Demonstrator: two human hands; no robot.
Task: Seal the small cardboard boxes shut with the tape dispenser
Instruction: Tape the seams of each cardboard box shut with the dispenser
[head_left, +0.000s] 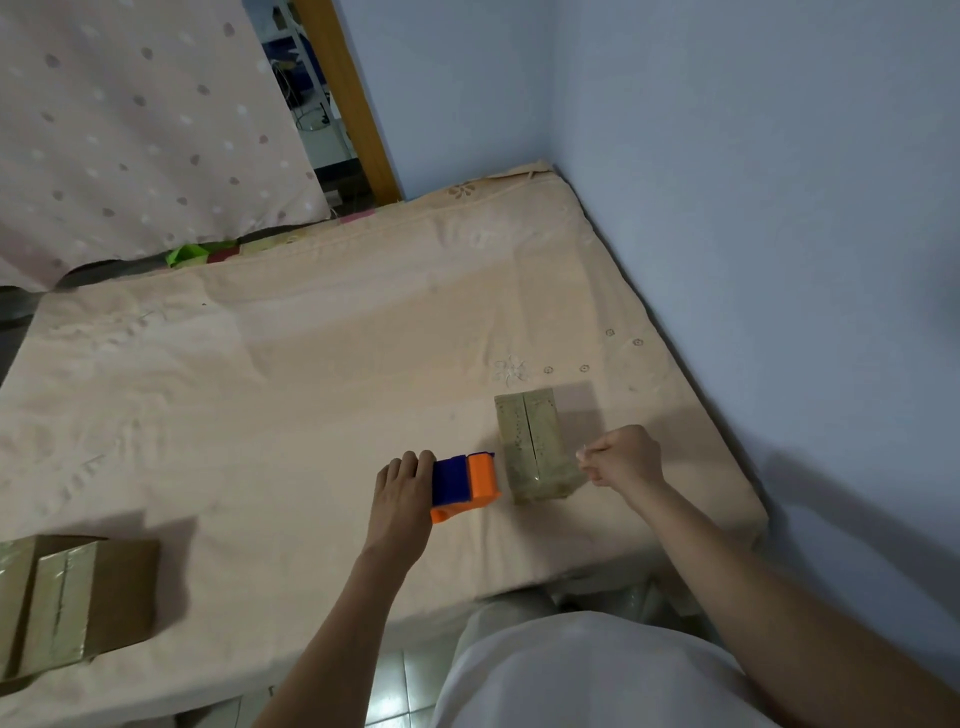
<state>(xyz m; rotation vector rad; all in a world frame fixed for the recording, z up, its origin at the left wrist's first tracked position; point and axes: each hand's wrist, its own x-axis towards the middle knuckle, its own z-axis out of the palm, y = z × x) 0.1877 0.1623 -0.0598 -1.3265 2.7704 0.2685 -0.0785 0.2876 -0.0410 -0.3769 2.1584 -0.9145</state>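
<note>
Progress: the small box (535, 447) in the middle of the bed (311, 364) is already showing glossy tape along its top seam, so this one is looking sealed or nearly so; whether more boxes are waiting I cannot tell.
Left hand (402, 493): its grip is lying with fingers curled over the tape dispenser (465, 486), just left of the box.
Right hand (626, 460): its grip is hovering just right of the box, fingers curled together; whether it is pinching anything I cannot tell.
Done pile: taped boxes (62, 603) are sitting at the near left edge.
Materials: dull brown cardboard, shiny film, orange-and-blue plastic, soft peach sheet.
</note>
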